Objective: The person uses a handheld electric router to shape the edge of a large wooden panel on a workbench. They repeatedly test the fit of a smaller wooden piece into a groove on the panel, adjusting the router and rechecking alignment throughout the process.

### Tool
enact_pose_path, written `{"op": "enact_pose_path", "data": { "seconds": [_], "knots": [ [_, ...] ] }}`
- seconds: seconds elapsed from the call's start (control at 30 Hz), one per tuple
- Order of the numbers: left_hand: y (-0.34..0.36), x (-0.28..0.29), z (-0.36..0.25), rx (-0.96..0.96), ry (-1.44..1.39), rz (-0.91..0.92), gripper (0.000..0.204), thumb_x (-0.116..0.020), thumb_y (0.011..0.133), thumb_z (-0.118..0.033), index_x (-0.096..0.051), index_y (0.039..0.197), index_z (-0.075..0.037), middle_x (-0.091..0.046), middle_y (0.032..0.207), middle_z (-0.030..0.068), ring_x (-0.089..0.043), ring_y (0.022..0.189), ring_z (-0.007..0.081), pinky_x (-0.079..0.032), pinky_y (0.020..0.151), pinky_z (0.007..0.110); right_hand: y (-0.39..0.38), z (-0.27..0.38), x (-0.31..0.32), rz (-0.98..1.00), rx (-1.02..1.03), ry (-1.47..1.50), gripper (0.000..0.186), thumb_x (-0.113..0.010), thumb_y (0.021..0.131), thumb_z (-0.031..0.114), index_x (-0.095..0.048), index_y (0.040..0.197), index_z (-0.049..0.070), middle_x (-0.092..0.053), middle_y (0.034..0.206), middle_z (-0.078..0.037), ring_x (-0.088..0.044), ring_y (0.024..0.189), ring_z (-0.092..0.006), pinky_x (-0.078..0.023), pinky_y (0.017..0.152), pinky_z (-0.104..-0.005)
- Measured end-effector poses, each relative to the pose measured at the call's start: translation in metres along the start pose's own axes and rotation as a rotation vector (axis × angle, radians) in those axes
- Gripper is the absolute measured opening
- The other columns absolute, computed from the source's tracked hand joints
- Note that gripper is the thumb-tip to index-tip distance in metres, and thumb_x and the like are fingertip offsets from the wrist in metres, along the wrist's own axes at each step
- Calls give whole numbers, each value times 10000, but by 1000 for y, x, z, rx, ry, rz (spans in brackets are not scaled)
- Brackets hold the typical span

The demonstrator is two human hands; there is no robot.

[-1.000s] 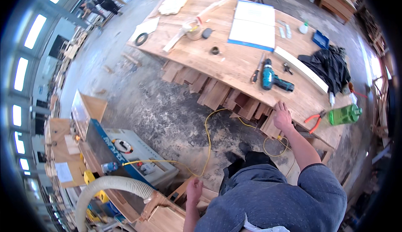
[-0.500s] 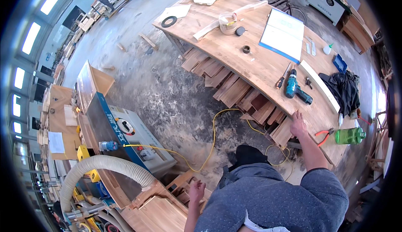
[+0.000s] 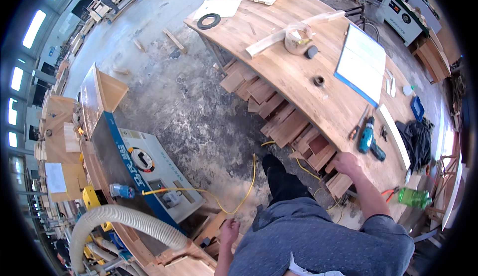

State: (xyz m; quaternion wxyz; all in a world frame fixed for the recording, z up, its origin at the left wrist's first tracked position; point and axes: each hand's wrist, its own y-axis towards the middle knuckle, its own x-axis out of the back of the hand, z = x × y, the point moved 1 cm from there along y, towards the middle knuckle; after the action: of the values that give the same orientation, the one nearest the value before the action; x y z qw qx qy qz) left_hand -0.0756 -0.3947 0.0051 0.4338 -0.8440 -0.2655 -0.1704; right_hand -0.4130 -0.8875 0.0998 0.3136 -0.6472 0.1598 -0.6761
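My right hand (image 3: 347, 165) is at the near edge of the large wooden workbench (image 3: 294, 84), its fingers curled over the edge. On the bench beyond it lie a teal cordless drill (image 3: 369, 139) and a screwdriver (image 3: 358, 124). Beside my right forearm are red-handled pliers (image 3: 389, 194) and a green bottle (image 3: 414, 198) lying on its side. My left hand (image 3: 230, 231) hangs low beside my body with its fingers curled in, and no object shows in it. It is above wood pieces (image 3: 211, 228), near a ribbed hose (image 3: 134, 219).
Stacked boards (image 3: 286, 124) stick out from under the bench. A yellow air hose (image 3: 246, 191) crosses the dusty floor. A blue and grey machine (image 3: 158, 164) stands on the left. An open notebook (image 3: 362, 63), a tape roll (image 3: 318, 80) and a plastic tub (image 3: 298, 39) sit on the bench.
My body has stepped forward, and a dark trouser leg now stretches out ahead. The bench has shifted right and down in view. My right hand remains at its edge; my left hand stays low.
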Motion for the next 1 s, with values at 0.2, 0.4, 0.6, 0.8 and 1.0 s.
{"op": "enact_pose_path", "data": {
  "seconds": [0.2,0.4,0.6,0.8,1.0],
  "knots": [
    [73,47,-85,83,-136,-24,430,-719,953,-199,-633,1286,58,-739,1046,136,-704,954,191,-556,858,317,176,256,154,-320,565,517,286,-631,944,263,-688,903,-14,-672,813,-250,-666,756,-416,-526,706,-472],
    [101,86,-145,174,-346,-208,407,-705,976,-187,-631,1283,71,-724,1073,114,-679,957,157,-540,855,282,394,398,269,-560,390,365,310,-613,953,308,-726,1101,60,-734,1056,-224,-691,1044,-395,-541,905,-489],
    [81,81,-109,375,-323,-182,406,-703,976,-192,-636,1275,75,-723,1051,109,-674,934,152,-539,841,284,495,417,281,-427,183,221,354,-650,920,285,-718,1133,12,-723,1153,-236,-679,1118,-402,-535,955,-489],
    [90,78,-119,403,-284,-71,412,-693,973,-196,-630,1276,76,-721,1058,117,-678,969,171,-534,882,306,539,408,276,-451,200,128,291,-579,876,135,-737,1090,16,-724,1131,-249,-689,1089,-408,-534,955,-493],
    [126,85,-152,309,-351,-140,416,-685,991,-196,-619,1297,79,-716,1090,110,-666,993,161,-526,896,305,502,415,272,-667,364,374,255,-566,936,185,-704,1060,9,-751,1018,-215,-713,981,-396,-549,849,-489]
  ]
}}
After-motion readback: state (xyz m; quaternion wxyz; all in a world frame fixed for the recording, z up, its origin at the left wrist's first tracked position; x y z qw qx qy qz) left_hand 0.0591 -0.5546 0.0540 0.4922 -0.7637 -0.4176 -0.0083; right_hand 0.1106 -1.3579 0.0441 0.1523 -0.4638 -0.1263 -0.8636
